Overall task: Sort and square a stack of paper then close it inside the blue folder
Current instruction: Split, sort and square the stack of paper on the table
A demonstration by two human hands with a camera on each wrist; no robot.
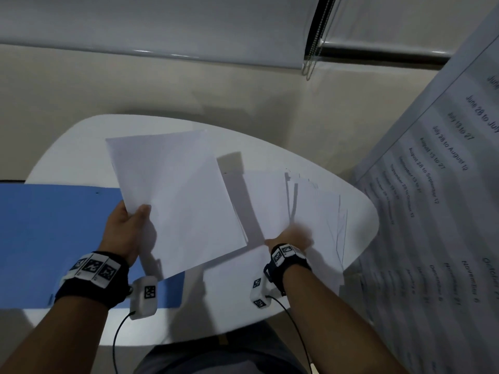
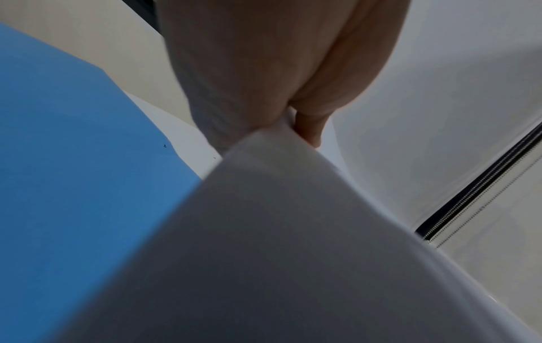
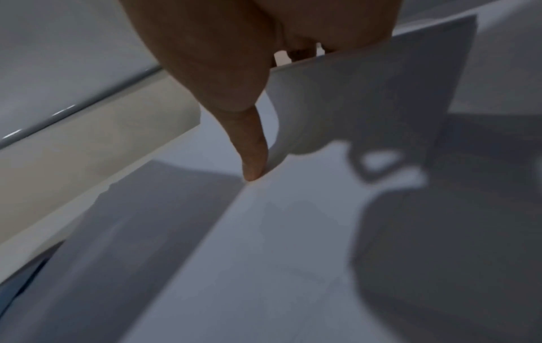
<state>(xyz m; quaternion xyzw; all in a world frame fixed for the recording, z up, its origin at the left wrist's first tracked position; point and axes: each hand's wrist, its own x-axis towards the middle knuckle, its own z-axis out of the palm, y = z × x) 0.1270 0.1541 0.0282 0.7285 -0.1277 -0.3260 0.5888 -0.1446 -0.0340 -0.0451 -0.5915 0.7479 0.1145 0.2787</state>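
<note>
My left hand (image 1: pixel 136 215) grips a bundle of white paper (image 1: pixel 178 198) at its lower left edge, thumb on top, and holds it tilted above the table. In the left wrist view the hand (image 2: pixel 264 92) pinches the bundle's corner (image 2: pixel 278 232). The open blue folder (image 1: pixel 54 238) lies flat at the left, partly under the bundle. My right hand (image 1: pixel 293 238), blurred, is on the loose fanned sheets (image 1: pixel 316 211) at the right. In the right wrist view its thumb (image 3: pixel 253 162) presses the lower sheets (image 3: pixel 293 255), while the fingers hold up one sheet's edge (image 3: pixel 381 92).
The papers and folder lie on a rounded white table (image 1: pixel 67 147) with its edge close on the right. A large printed date list (image 1: pixel 432 184) hangs at the far right. A roller blind with a bead chain (image 1: pixel 313 44) is behind.
</note>
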